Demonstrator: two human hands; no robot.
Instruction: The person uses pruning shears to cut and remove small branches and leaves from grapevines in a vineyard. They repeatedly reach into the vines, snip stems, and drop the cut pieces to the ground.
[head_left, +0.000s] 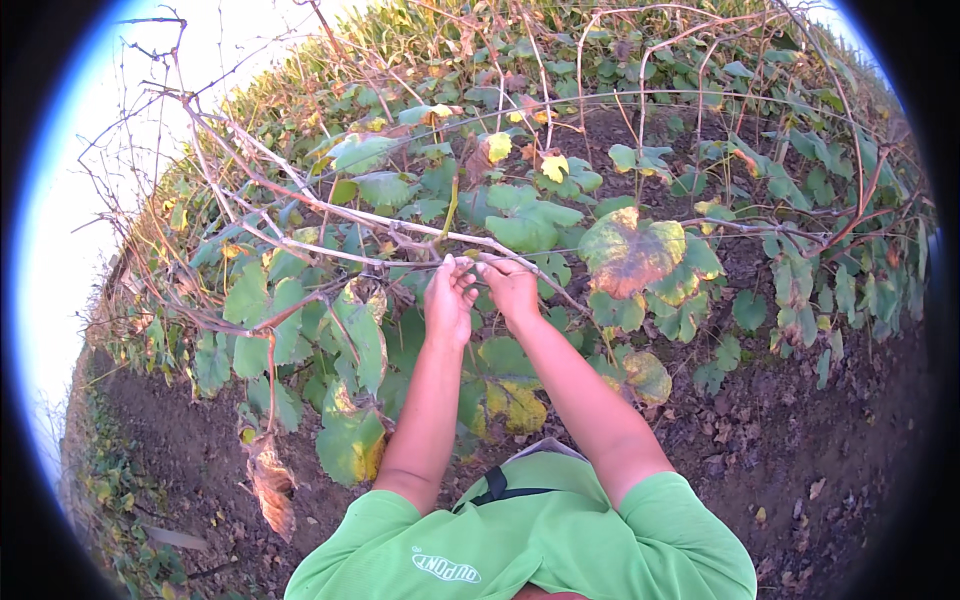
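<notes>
My left hand (450, 304) and my right hand (511, 289) meet fingertip to fingertip at a trellis wire (559, 250). Thumbs and forefingers are pinched on a thin greenish strand (472, 259), too small to identify. A bare grapevine cane (352, 259) comes in from the left and reaches my left fingertips. Just above my hands, a second, longer cane (390, 222) slopes down to the right and passes behind my right hand. A short green shoot (451, 206) rises from the canes. My fingers hide where the lower cane meets the wire.
Grape leaves, some yellowed like the large blotched leaf (634, 255), crowd around the canes. Another wire (600, 96) crosses higher up. A dry curled leaf (271, 480) hangs at lower left. Brown soil (795, 450) with leaf litter lies below; more upright canes (641, 97) stand behind.
</notes>
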